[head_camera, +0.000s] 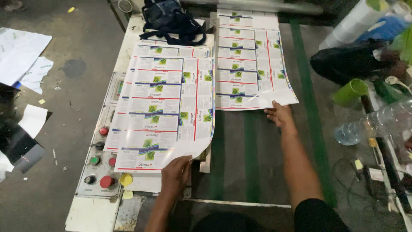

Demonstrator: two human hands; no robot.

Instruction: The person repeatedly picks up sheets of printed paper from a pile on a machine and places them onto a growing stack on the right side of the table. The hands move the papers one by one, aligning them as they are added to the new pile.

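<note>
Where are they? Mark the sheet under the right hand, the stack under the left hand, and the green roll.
printed sheet [251,64]: head view, middle of its printed face.
sheet stack [165,107]: head view, middle of the top sheet.
green roll [349,91]: head view, its side wall.

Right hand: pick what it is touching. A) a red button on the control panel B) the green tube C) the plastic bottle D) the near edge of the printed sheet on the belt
D: the right hand grips the near edge of the printed sheet lying on the belt.
</note>
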